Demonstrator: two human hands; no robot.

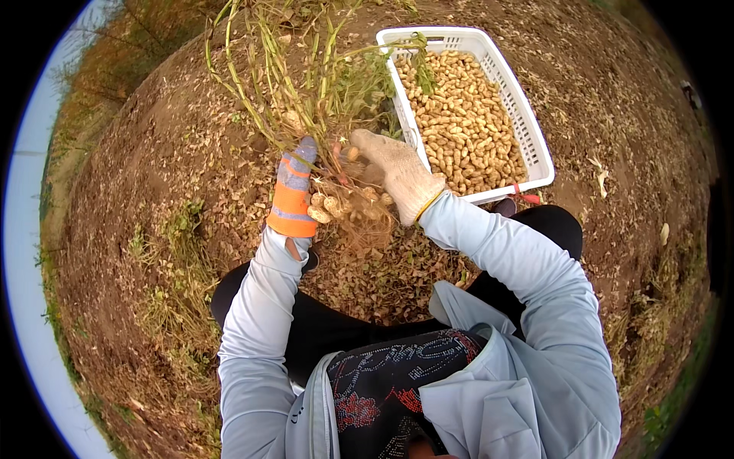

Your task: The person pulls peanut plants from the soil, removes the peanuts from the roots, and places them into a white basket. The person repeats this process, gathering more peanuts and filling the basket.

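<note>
My left hand [296, 183], in an orange and grey glove, grips the lower stems of an uprooted peanut plant [312, 106]. Its leafy stems point away from me, with the thin roots towards me. A cluster of peanut pods [332, 207] hangs among the roots, just right of the left glove. My right hand [401, 172], in a cream knitted glove, is at the right side of the roots and pods; its fingertips are partly hidden, so its hold is unclear. Beyond my right wrist stands a white plastic crate [542, 146] holding many loose peanuts [459, 120].
Dry leaves and brown soil [596, 103] surround my feet and the crate. Pulled plants [178, 275] lie on the ground at the left, and more dry stems [654, 304] lie at the right. A red tie [527, 198] hangs at the crate's near edge. Leaves overhang its far left corner.
</note>
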